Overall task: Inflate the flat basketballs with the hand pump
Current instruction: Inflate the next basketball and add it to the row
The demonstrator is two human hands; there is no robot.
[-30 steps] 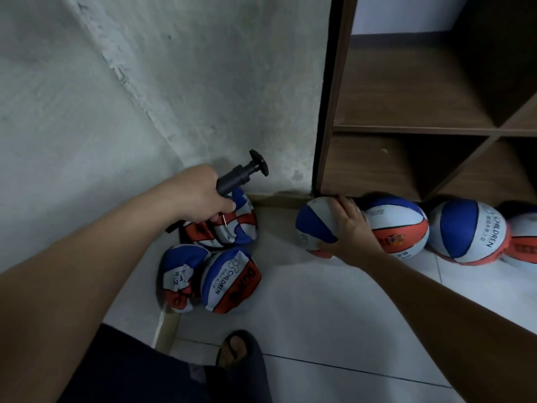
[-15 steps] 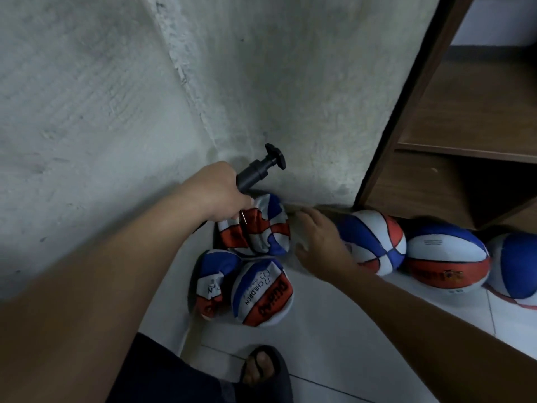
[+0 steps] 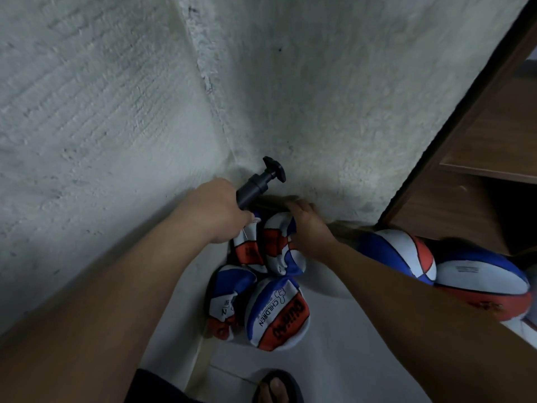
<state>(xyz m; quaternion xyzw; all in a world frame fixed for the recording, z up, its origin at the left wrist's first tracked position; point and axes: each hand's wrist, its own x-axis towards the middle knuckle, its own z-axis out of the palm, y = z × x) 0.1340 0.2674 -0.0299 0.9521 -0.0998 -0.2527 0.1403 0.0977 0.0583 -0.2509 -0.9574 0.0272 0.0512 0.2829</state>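
Item: black hand pump (image 3: 259, 183), gripped in my left hand (image 3: 216, 212), handle toward the wall corner (image 3: 232, 152). My right hand (image 3: 308, 225) curls over the flat basketball (image 3: 279, 245) nearest that corner. Two more flat basketballs (image 3: 273, 312) lie below it; inflated ones (image 3: 404, 254) right.

I see a black hand pump (image 3: 259, 181). The flat basketballs (image 3: 276, 311) wear red, white and blue panels, one lettered "CHILDREN" in blue. The inflated balls (image 3: 402, 254) share those colours. The wall (image 3: 116, 97) is rough grey-white, the shelf (image 3: 479, 181) brown wood, the floor (image 3: 334, 359) pale tile.
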